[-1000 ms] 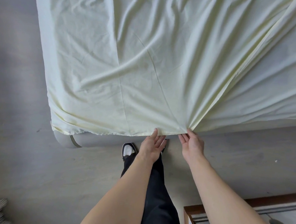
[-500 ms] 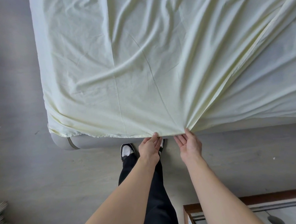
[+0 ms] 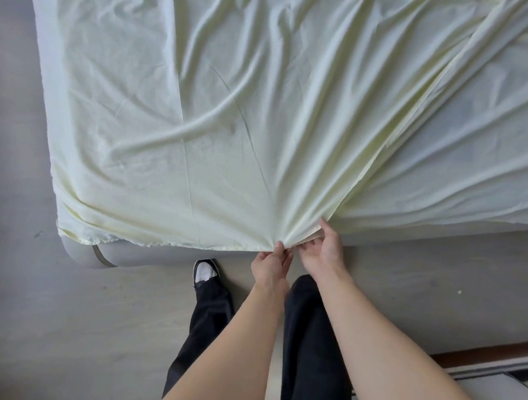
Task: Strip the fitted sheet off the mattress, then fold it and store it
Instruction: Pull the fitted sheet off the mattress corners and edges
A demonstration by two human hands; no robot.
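Fitted sheet (image 3: 230, 120), pale yellow-green and heavily creased, lies spread over the mattress (image 3: 135, 255) and fills the head view from 9 o'clock round to 3 o'clock. Its near hem hangs over the mattress edge, with folds fanning out from a gathered point at centre frame.

A person's left hand (image 3: 271, 266) pinches that gathered hem, fingers (image 3: 280, 247) pressed together on the cloth. The right hand (image 3: 323, 250), just beside it at 3 o'clock, holds the same bunch, thumb on top of the fabric and fingers curled beneath it. The two hands almost touch.

A second layer of the sheet runs off toward 2 o'clock, overlapped by the folded edge.

At 8 o'clock the grey rounded corner of the mattress shows bare below the hem. Grey floor (image 3: 63, 326) surrounds the bed. Directly below the hands stand the person's black trouser legs (image 3: 206, 320) and a black-and-white shoe (image 3: 205, 270), its toe close to the mattress side. At 4 o'clock sits a piece of furniture with a wooden rim (image 3: 488, 352).
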